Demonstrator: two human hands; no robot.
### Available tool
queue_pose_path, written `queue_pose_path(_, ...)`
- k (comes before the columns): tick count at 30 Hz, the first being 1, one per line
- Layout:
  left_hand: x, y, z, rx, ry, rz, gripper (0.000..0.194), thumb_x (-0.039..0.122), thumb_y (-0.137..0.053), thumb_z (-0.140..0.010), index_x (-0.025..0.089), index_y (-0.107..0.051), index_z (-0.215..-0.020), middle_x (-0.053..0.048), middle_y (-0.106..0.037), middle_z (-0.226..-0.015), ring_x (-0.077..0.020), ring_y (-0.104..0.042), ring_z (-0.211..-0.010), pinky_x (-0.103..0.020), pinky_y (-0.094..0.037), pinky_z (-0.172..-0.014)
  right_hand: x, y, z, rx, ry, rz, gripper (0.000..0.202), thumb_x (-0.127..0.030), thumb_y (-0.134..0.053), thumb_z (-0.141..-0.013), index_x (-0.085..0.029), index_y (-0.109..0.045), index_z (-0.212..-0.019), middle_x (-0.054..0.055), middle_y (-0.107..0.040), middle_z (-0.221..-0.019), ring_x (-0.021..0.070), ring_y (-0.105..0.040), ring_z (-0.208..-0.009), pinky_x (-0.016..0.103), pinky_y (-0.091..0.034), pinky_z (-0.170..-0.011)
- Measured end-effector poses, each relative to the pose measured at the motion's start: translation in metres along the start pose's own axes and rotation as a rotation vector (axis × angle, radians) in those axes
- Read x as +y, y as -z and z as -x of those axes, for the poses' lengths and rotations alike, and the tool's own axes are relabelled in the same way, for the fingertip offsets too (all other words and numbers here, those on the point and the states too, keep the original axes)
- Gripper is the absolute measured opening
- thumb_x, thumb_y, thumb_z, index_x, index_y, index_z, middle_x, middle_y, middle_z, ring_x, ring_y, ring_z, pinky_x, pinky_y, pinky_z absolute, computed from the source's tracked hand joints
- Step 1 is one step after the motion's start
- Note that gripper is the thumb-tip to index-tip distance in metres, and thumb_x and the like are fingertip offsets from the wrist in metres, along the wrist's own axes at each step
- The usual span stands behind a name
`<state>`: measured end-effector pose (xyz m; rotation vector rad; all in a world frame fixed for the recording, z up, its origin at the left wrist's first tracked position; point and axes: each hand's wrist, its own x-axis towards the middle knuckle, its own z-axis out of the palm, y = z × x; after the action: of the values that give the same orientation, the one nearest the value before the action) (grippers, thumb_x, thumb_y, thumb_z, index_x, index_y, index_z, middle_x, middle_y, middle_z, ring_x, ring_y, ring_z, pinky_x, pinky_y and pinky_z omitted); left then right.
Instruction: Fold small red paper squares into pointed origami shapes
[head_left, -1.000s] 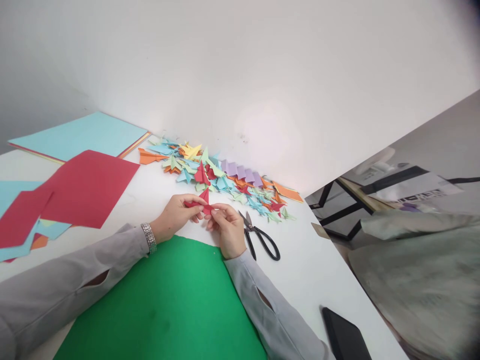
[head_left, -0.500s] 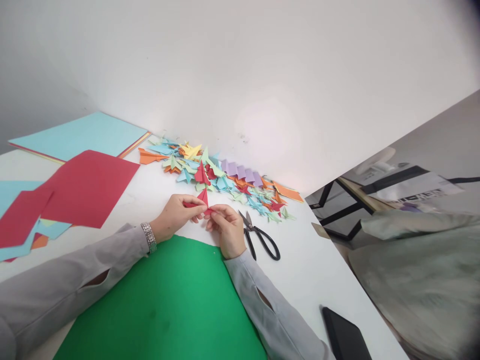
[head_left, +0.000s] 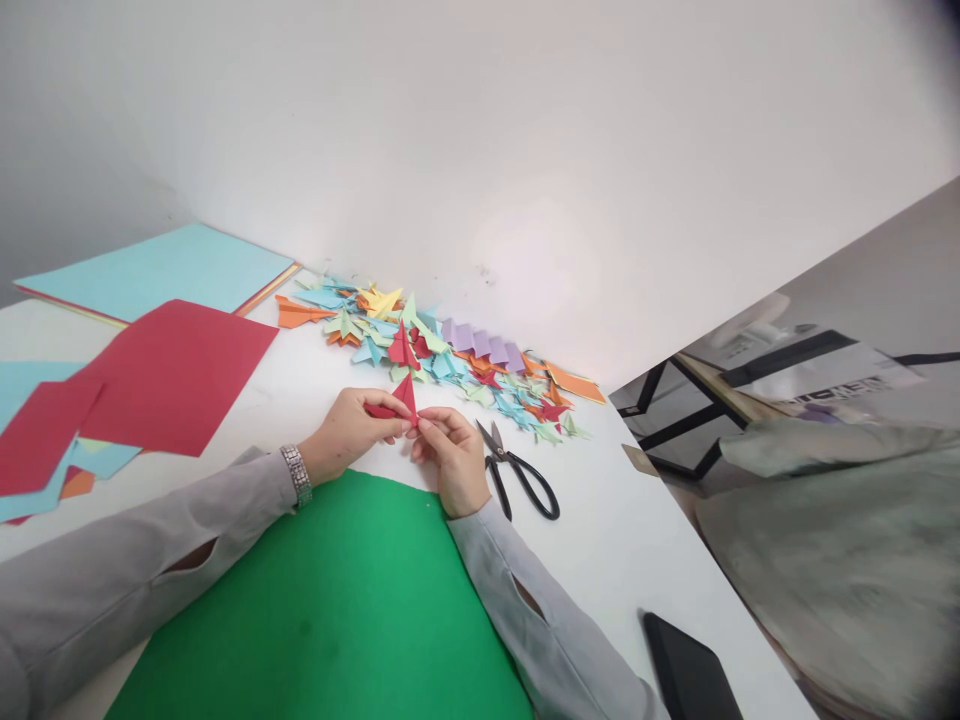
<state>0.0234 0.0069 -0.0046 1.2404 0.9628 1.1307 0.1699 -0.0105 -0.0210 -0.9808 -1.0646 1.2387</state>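
Note:
Between my fingers is a small red paper plane (head_left: 405, 392), its point facing the wall. My left hand (head_left: 346, 428) pinches it from the left side, and my right hand (head_left: 453, 455) pinches its near end with thumb and forefinger. The fingertips hide part of its folds. Just beyond lies a heap of small folded paper planes (head_left: 367, 350) in blue, green, orange, yellow and red. A pair of scissors (head_left: 532, 485) with black handles rests right of my right hand, blades slightly apart. Under my forearms a green sheet (head_left: 330, 600) covers the table's near part.
At the left lie red paper sheets (head_left: 180, 380) and a stack of large sheets topped with light blue (head_left: 165, 265). Purple folded pieces (head_left: 480, 343) line the wall (head_left: 480, 150). A black phone-like device (head_left: 690, 670) sits near the right edge. Another person's sleeve (head_left: 825, 450) shows beyond.
Both hands stay in nearly the same spot around the red paper plane. Its folded wing stands a little more open, and my right fingertips have shifted slightly on its near end.

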Motion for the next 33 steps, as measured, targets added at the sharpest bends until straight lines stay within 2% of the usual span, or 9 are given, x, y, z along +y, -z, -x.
queue_pose_path(6,-0.0043,0.0005,-0.0021,0.014,-0.005,0.031,0.018,0.022,-0.077,-0.058,0.014,-0.07,-0.073,0.0,-0.063,-0.056,-0.0093,-0.053,-0.05,-0.023,-0.046,-0.051,0.0004,0.0002,0.0001,-0.014,-0.003,-0.004,0.024,-0.028,-0.073,-0.066,-0.017,-0.061,-0.084,-0.001,-0.068,-0.061,0.0091,-0.055,-0.042,0.02,-0.041,-0.042)
queue_pose_path(14,-0.0055,-0.0002,-0.0038,-0.021,0.036,0.085,0.022,0.029,-0.077,-0.061,0.013,-0.07,-0.074,-0.001,-0.064,-0.057,-0.0105,-0.056,-0.051,-0.024,-0.048,-0.053,0.0009,-0.0013,-0.0002,0.013,0.024,0.028,0.021,-0.03,-0.074,-0.065,-0.018,-0.06,-0.075,-0.002,-0.067,-0.059,0.0086,-0.054,-0.041,0.021,-0.042,-0.04)
queue_pose_path(19,-0.0038,-0.0003,-0.0031,-0.065,0.066,0.09,0.021,0.032,-0.074,-0.065,0.012,-0.068,-0.066,-0.003,-0.063,-0.055,-0.0117,-0.058,-0.053,-0.023,-0.047,-0.052,0.0005,-0.0022,0.0004,0.006,-0.004,0.039,0.022,-0.028,-0.076,-0.063,-0.018,-0.058,-0.071,-0.004,-0.064,-0.052,0.0089,-0.054,-0.04,0.02,-0.041,-0.041)
queue_pose_path(25,-0.0056,0.0008,-0.0032,-0.063,0.061,0.098,0.024,0.036,-0.074,-0.067,0.012,-0.07,-0.073,-0.002,-0.064,-0.056,-0.0106,-0.056,-0.05,-0.024,-0.047,-0.053,0.0009,-0.0002,-0.0009,0.009,-0.045,-0.012,0.016,-0.028,-0.071,-0.066,-0.017,-0.062,-0.075,0.0,-0.068,-0.055,0.01,-0.055,-0.04,0.021,-0.041,-0.041)
queue_pose_path(33,-0.0034,-0.0003,-0.0023,-0.043,0.066,0.089,0.026,0.037,-0.076,-0.063,0.013,-0.071,-0.071,-0.002,-0.062,-0.053,-0.0107,-0.054,-0.048,-0.024,-0.046,-0.05,-0.0003,0.0015,-0.0021,-0.03,-0.065,-0.057,0.013,-0.028,-0.063,-0.07,-0.016,-0.065,-0.077,0.002,-0.068,-0.055,0.0115,-0.055,-0.039,0.022,-0.041,-0.041)
